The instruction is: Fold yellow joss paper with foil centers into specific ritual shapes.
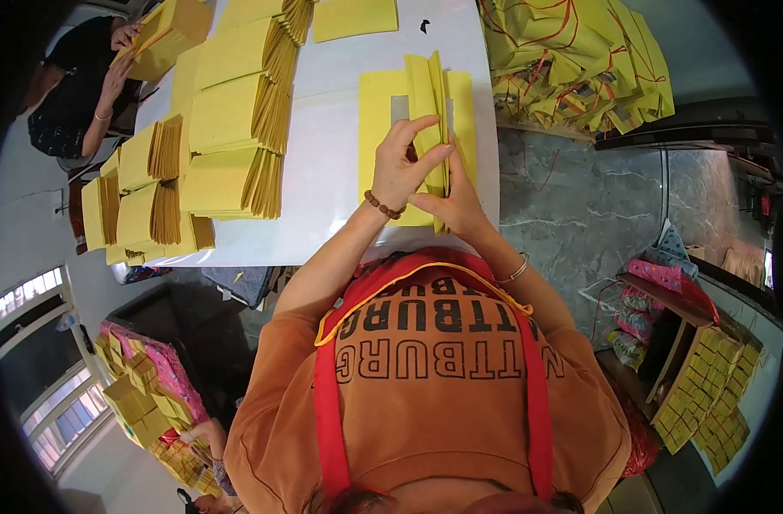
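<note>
A yellow paper bag [425, 94], partly folded with its creased sides standing up, lies over a flat yellow sheet [375, 128] with grey patches at the front of the white table. My left hand [400, 164], a beaded bracelet at its wrist, has its fingers curled against the standing fold from the left. From the right, my right hand [457, 204] pinches the same fold, its thumb close to the left hand's. The hands nearly meet over the fold, and part of the fingers is hidden behind the paper.
Stacks of yellow folded paper [228, 116] cover the left of the white table [323, 171]. Yellow bags with red cords [580, 64] heap beyond its right edge. At far left a person in dark clothes [61, 103] handles yellow paper. More yellow bundles [708, 385] stand at right.
</note>
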A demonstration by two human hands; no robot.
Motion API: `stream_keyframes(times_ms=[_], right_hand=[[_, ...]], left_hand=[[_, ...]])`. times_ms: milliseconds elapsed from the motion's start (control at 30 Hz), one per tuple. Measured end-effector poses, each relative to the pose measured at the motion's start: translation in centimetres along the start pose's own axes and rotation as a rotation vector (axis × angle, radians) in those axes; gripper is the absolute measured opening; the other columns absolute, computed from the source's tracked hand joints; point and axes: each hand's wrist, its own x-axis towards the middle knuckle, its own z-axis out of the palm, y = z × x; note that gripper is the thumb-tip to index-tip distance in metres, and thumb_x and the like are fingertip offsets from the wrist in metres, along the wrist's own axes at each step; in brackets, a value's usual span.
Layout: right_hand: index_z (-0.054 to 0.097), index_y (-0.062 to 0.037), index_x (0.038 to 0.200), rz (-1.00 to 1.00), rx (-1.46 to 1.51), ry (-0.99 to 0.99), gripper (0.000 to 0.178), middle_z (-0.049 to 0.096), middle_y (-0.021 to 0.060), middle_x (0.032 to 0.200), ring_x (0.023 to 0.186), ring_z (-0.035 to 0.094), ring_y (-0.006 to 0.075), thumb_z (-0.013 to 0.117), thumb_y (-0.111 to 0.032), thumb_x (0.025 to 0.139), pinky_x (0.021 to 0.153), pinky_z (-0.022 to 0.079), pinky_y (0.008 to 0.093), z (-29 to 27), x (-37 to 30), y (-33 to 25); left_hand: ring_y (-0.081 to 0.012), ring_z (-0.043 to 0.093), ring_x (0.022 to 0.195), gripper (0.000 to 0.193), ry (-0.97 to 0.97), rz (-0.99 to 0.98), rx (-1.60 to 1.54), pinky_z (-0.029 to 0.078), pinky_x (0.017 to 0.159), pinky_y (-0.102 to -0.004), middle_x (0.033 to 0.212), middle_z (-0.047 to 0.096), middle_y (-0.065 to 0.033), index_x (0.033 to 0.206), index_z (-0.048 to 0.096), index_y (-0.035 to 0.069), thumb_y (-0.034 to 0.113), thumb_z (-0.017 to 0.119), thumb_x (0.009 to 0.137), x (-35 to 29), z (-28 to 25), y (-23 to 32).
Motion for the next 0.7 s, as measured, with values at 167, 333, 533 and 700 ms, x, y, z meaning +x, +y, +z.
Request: stream_keyframes(times_ms=[167, 333, 533, 700], right_hand=[[0.008, 0.0071, 0.139, 0.089, 0.223, -0.018, 0.104, 0.027, 0.0202, 0.138, 0.129, 0.029, 0.0264, 0.075, -0.027, 0.067, 0.104, 0.028, 0.0345, 0.1, 0.1, -1.1], [0.006, -0.0008, 0.142, 0.063, 0.198, -0.029, 0.096, 0.033, 0.0134, 0.133, 0.123, 0.037, 0.0214, 0.068, -0.013, 0.07, 0.101, 0.033, 0.0327, 0.1, 0.1, -0.9], [0.007, -0.0019, 0.142, 0.052, 0.237, -0.032, 0.095, 0.034, 0.0116, 0.132, 0.122, 0.038, 0.0204, 0.068, -0.013, 0.07, 0.1, 0.034, 0.0325, 0.2, 0.0, -0.3], [0.008, -0.0009, 0.142, 0.058, 0.167, -0.03, 0.096, 0.031, 0.0131, 0.135, 0.125, 0.034, 0.0217, 0.07, -0.015, 0.069, 0.102, 0.032, 0.0332, 0.1, -0.1, 0.2]], left_hand=[[-0.0094, 0.041, 0.055, 0.033, -0.02, -0.05, -0.074, 0.035, 0.049, -0.0233, 0.076, 0.048, -0.0034, 0.107, 0.06, 0.004, 0.018, 0.069, 0.078, -0.1, 0.0, -0.5], [-0.0095, 0.041, 0.056, 0.028, 0.005, -0.033, -0.076, 0.035, 0.05, -0.0239, 0.077, 0.048, -0.0036, 0.106, 0.058, 0.003, 0.013, 0.064, 0.08, -0.3, 0.1, -1.0], [-0.0101, 0.043, 0.057, 0.025, 0.124, -0.021, -0.182, 0.037, 0.052, -0.0239, 0.078, 0.05, -0.0044, 0.107, 0.058, 0.003, 0.007, 0.056, 0.082, -0.2, 0.8, -0.1], [-0.0101, 0.043, 0.057, 0.027, 0.028, 0.159, -0.008, 0.037, 0.052, -0.024, 0.08, 0.052, -0.004, 0.109, 0.058, 0.004, 0.01, 0.057, 0.083, 0.1, 0.1, -0.9]])
